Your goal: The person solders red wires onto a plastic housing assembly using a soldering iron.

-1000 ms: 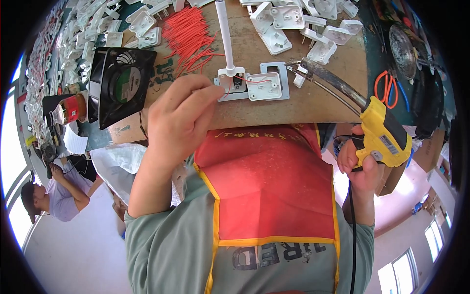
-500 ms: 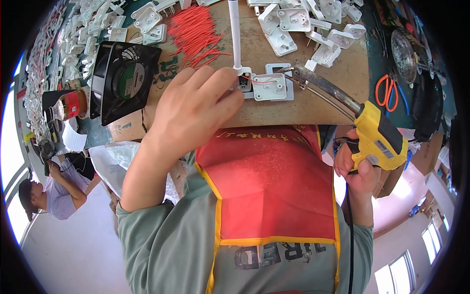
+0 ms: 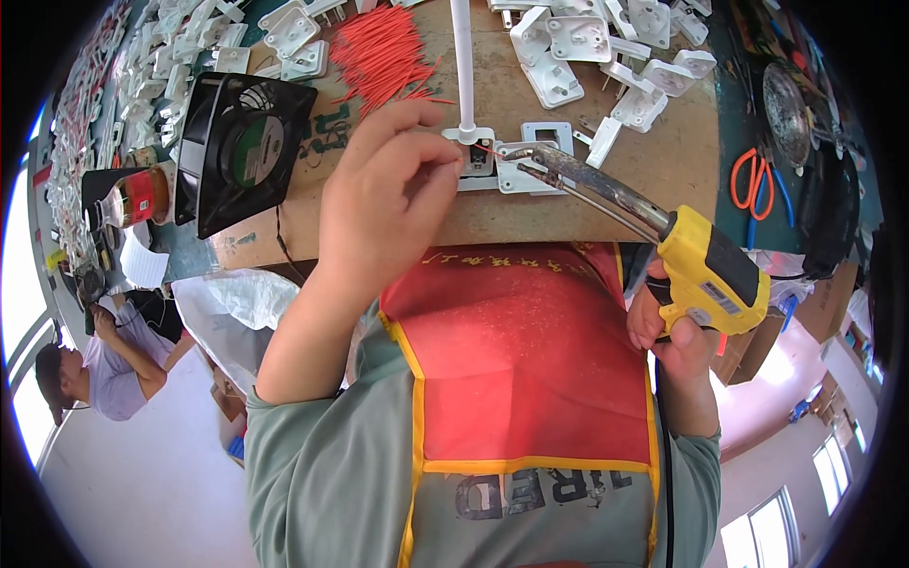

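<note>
My right hand (image 3: 674, 317) grips a yellow and black soldering gun (image 3: 715, 270) by its handle. Its long metal tip reaches left over a white plastic housing (image 3: 532, 178), close to a thin red wire (image 3: 489, 150). That wire runs from a small white socket part (image 3: 479, 159) with a dark inside, at the foot of an upright white rod (image 3: 464, 66). Beside the socket's left edge is my left hand (image 3: 393, 185), thumb and forefinger pinched together; what they hold, if anything, is hidden. The tip partly covers the housing.
A black fan (image 3: 246, 156) stands to the left on the table. Behind lie a heap of red wires (image 3: 381, 57) and many white plastic shells (image 3: 579, 40). Orange-handled pliers (image 3: 755, 180) rest at the right. Another person (image 3: 114, 374) sits at the far left.
The soldering gun has moved left, bringing its tip nearer the socket and red wire. My left hand has shifted slightly, its fingers now drawn into a pinch at the socket's edge.
</note>
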Action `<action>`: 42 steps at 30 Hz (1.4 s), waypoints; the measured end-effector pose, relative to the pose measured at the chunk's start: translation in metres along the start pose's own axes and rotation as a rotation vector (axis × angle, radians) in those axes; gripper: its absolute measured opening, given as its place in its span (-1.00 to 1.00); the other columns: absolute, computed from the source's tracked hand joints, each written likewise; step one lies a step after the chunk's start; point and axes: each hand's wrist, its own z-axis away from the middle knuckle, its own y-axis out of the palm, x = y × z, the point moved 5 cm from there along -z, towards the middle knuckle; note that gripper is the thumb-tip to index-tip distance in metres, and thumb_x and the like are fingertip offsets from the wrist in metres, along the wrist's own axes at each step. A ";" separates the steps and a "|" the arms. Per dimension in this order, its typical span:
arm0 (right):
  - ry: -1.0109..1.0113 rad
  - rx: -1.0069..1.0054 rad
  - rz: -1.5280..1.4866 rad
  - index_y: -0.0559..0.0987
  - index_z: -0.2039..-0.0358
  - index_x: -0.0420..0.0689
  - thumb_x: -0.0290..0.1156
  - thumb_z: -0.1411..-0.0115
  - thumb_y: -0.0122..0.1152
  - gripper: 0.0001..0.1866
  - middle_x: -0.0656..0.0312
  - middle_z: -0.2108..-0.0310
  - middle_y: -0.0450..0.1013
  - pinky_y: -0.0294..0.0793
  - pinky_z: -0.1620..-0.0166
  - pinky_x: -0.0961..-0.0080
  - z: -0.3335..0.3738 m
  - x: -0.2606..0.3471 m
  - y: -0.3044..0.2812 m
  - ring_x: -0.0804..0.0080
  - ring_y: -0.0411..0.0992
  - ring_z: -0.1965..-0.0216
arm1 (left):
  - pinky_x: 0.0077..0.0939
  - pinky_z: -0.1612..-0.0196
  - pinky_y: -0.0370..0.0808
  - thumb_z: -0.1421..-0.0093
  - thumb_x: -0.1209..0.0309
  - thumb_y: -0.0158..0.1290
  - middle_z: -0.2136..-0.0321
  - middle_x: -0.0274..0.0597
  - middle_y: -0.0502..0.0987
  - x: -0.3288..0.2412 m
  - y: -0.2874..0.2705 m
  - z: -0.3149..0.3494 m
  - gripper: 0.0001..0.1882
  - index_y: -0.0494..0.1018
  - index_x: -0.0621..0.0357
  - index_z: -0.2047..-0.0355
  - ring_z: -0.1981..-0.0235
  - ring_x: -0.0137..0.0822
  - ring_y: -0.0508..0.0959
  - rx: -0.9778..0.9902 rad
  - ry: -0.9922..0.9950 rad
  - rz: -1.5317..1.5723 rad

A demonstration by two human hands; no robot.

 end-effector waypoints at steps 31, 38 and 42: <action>-0.003 0.023 0.016 0.34 -0.06 -0.31 0.04 -0.08 0.36 -0.23 0.34 0.67 0.24 0.21 0.67 0.64 -0.005 -0.001 0.001 0.59 0.21 0.73 | -0.54 0.32 0.42 -0.08 0.56 0.20 0.40 -0.21 0.56 0.017 0.000 -0.004 -0.85 0.58 0.24 0.30 0.38 -0.37 0.53 0.268 -0.018 0.271; 0.017 0.026 0.032 0.34 -0.05 -0.29 0.05 -0.07 0.36 -0.24 0.34 0.65 0.24 0.22 0.66 0.64 -0.006 -0.004 0.000 0.58 0.22 0.71 | -0.51 0.36 0.41 -0.09 0.57 0.18 0.44 -0.21 0.52 0.011 0.006 -0.005 -0.93 0.52 0.22 0.39 0.44 -0.32 0.49 0.188 0.041 0.115; 0.049 0.026 0.034 0.33 -0.06 -0.26 0.04 -0.06 0.36 -0.25 0.33 0.63 0.24 0.21 0.62 0.62 -0.002 -0.005 -0.006 0.55 0.23 0.67 | -0.53 0.39 0.42 -0.11 0.55 0.17 0.44 -0.22 0.50 0.005 0.014 -0.003 -0.93 0.51 0.21 0.38 0.45 -0.35 0.49 0.096 -0.043 0.058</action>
